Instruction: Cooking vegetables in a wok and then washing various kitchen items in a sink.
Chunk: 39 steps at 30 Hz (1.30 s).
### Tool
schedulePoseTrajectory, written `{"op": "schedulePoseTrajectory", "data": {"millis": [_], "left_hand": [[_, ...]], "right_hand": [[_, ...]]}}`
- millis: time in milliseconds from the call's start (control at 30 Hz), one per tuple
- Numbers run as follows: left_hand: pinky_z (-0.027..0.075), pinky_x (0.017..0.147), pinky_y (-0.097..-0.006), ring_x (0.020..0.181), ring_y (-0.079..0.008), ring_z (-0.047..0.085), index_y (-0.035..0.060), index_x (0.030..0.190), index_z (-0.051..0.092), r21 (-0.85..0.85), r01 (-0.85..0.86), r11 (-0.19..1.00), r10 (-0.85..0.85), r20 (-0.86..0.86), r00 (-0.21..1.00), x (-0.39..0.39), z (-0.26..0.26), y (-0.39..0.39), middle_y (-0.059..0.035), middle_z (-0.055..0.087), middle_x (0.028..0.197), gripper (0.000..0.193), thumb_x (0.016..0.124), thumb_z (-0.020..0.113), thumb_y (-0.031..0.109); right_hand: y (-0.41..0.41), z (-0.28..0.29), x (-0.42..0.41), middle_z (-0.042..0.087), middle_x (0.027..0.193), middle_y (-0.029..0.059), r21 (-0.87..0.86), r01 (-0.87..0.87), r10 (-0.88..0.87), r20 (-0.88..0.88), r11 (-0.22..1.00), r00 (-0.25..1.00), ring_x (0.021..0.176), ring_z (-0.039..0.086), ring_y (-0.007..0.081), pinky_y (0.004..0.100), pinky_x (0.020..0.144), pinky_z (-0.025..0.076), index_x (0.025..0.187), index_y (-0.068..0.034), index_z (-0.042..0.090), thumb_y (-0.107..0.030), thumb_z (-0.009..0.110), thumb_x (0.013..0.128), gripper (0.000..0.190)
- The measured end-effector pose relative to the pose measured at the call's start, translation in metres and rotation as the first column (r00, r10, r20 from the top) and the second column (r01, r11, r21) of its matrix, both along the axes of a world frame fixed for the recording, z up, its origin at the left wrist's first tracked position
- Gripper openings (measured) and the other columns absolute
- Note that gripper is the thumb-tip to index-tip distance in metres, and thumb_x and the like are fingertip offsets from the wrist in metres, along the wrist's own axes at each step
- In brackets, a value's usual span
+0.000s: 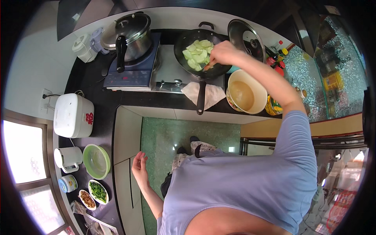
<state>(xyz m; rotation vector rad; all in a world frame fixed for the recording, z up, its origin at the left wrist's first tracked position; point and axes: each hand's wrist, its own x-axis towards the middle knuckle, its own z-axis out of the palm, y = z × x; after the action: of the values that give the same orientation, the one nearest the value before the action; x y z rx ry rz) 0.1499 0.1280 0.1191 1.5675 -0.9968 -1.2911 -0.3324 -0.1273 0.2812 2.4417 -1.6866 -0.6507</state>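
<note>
My right hand (224, 53) grips a wooden-looking utensil (208, 67) over the right side of a black wok (180, 50); the fingers hide most of it. Pale green vegetable slices (199, 54) lie in the wok. The wok's long handle (201, 97) points towards me across a folded white cloth (214, 95). Low at the left, beside the cabinet fronts, my left hand (140, 167) hangs with nothing in it, its fingers slightly curled and apart. Right of the wok stands a large bowl (260, 102) of cloudy liquid (241, 95), below my right forearm.
A pressure cooker (138, 44) sits on a blue induction cooker (129, 78) at the left. A glass lid (246, 38) leans behind the wok near several bottles (277, 57). Along the left counter are a white appliance (73, 116), a green basin (96, 161) and plates of greens (98, 192) and brown food (87, 200).
</note>
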Motion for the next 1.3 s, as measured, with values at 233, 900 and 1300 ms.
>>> {"op": "schedulePoseTrajectory", "data": {"millis": [233,900,1300], "left_hand": [[0.046,0.092,-0.0312,0.1,-0.0197,0.062,-0.0038,0.124,0.053,-0.007,0.061,0.998,-0.061,-0.017,0.998,-0.03,0.015,-0.006,-0.0156,0.062,0.115,0.035,0.095,0.055,0.017],[0.046,0.091,-0.0317,0.099,-0.0205,0.063,-0.0052,0.124,0.053,0.089,0.077,0.993,-0.082,0.053,0.995,-0.029,-0.013,-0.004,-0.0179,0.062,0.116,0.038,0.095,0.056,0.018],[0.047,0.091,-0.032,0.1,-0.0208,0.062,-0.0047,0.124,0.053,0.079,0.118,0.99,-0.12,0.015,0.993,-0.038,-0.009,-0.005,-0.0178,0.062,0.116,0.038,0.094,0.057,0.018]], "right_hand": [[-0.041,-0.038,-0.058,0.07,0.088,0.0123,-0.267,0.367,-0.363,0.066,0.891,0.929,0.084,0.068,0.0299,0.0399,0.071,0.053,0.085,-0.008,0.072,-0.036,0.066,0.077,0.03],[0.021,-0.003,-0.083,0.069,0.083,0.011,-0.35,-0.005,0.028,0.063,0.937,0.998,0.082,0.067,0.0261,0.0376,0.066,0.052,0.078,-0.015,0.072,-0.018,0.055,0.081,0.017],[-0.019,-0.03,-0.088,0.07,0.086,0.0089,-0.132,0.479,-0.427,0.295,0.868,0.855,0.084,0.067,0.0294,0.0414,0.072,0.053,0.092,-0.018,0.072,-0.023,0.066,0.077,0.017]]}}
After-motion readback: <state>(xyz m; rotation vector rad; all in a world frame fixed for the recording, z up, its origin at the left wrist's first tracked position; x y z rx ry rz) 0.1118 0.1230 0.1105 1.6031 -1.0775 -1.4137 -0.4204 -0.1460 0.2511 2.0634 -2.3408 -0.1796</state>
